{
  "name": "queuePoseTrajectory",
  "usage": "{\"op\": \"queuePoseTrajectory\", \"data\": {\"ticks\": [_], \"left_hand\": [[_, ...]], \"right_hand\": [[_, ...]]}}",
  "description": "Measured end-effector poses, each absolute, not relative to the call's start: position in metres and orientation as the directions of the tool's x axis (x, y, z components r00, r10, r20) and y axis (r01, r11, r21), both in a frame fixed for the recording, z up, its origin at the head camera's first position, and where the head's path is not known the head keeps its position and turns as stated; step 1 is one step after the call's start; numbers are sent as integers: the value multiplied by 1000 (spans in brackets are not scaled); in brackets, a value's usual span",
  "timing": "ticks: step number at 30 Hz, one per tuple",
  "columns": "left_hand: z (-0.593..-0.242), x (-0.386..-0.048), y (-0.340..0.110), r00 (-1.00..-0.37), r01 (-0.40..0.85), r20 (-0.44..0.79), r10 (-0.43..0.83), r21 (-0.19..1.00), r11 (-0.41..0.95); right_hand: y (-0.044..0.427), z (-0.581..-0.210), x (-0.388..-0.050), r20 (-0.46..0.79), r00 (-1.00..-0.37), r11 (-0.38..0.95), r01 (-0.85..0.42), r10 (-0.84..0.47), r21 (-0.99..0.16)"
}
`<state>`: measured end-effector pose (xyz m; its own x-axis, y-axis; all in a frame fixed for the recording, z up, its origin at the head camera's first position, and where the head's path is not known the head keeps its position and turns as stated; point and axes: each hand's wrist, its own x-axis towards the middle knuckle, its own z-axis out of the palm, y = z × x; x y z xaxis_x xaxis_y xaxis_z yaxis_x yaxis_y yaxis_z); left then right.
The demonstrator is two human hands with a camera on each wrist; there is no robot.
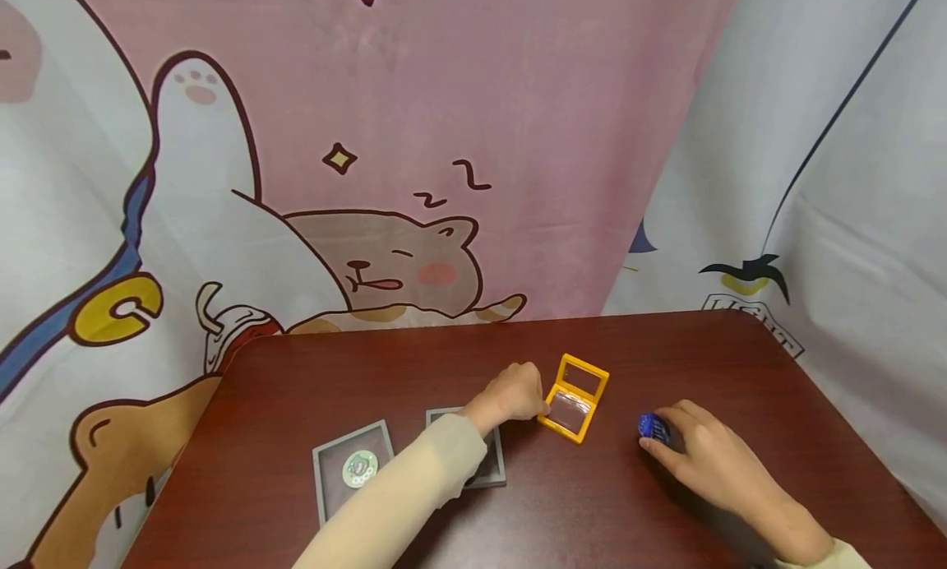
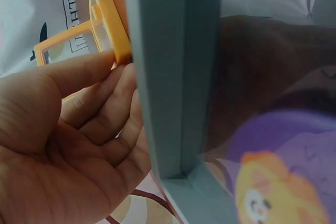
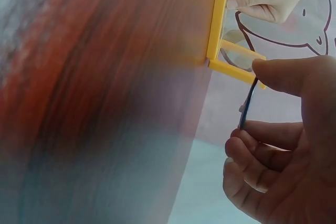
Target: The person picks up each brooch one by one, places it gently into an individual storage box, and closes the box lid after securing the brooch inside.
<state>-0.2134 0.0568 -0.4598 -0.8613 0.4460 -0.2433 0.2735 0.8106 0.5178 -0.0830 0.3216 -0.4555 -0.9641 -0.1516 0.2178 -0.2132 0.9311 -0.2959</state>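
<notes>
A yellow hinged display frame (image 1: 568,411) with clear film windows stands unfolded on the table, one half raised at the back. My left hand (image 1: 518,390) pinches its left edge between thumb and fingers, as the left wrist view shows at the frame's corner (image 2: 122,51). To the right, my right hand (image 1: 713,454) holds a thin blue piece (image 1: 654,427) just over the table. The right wrist view has this blue piece (image 3: 248,103) edge-on between thumb and index finger, with a small bump on one side. Its printed face is too small to read.
At the left lies a grey frame (image 1: 318,478) with a pale green round piece (image 1: 360,469) behind its film. Another grey frame (image 1: 488,480) is partly under my left forearm; the left wrist view shows purple and yellow cartoon print (image 2: 278,182) in it. Curtains hang behind the brown table (image 1: 592,503).
</notes>
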Motion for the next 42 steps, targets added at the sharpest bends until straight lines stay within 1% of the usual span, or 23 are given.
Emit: {"op": "queuePoseTrajectory", "data": {"ticks": [5,6,7,12,13,14,18,20,25,31,38,42], "left_hand": [[-462,-211,57,-838,268,-283,467,533,803],[-450,-205,56,-830,254,-303,468,542,801],[-458,-207,58,-834,263,-296,465,527,808],[-460,-204,57,-832,275,-294,470,519,810],[-465,-205,57,-834,287,-287,471,503,815],[-458,-202,56,-827,281,-298,477,515,809],[-453,-196,55,-817,291,-313,484,501,815],[-445,-191,55,-806,286,-333,489,505,814],[-442,-185,56,-788,302,-357,502,488,819],[-443,-180,56,-792,321,-339,508,476,819],[-442,-172,56,-785,336,-326,527,491,804],[-440,-165,58,-779,350,-323,537,487,801]], "right_hand": [[318,-453,-83,223,-964,931,-206,-141,-301],[317,-453,-83,225,-964,931,-205,-139,-303],[316,-452,-84,226,-964,930,-204,-138,-305],[312,-450,-84,231,-963,930,-205,-136,-307],[312,-450,-84,237,-962,929,-208,-137,-305],[311,-450,-84,242,-960,929,-211,-138,-305],[308,-449,-85,277,-949,923,-237,-153,-302],[306,-449,-85,276,-948,920,-242,-157,-308],[300,-447,-85,262,-953,917,-235,-152,-321],[294,-447,-86,293,-940,912,-267,-175,-312],[288,-446,-86,258,-951,912,-251,-170,-324],[284,-446,-87,263,-948,904,-264,-179,-337]]}}
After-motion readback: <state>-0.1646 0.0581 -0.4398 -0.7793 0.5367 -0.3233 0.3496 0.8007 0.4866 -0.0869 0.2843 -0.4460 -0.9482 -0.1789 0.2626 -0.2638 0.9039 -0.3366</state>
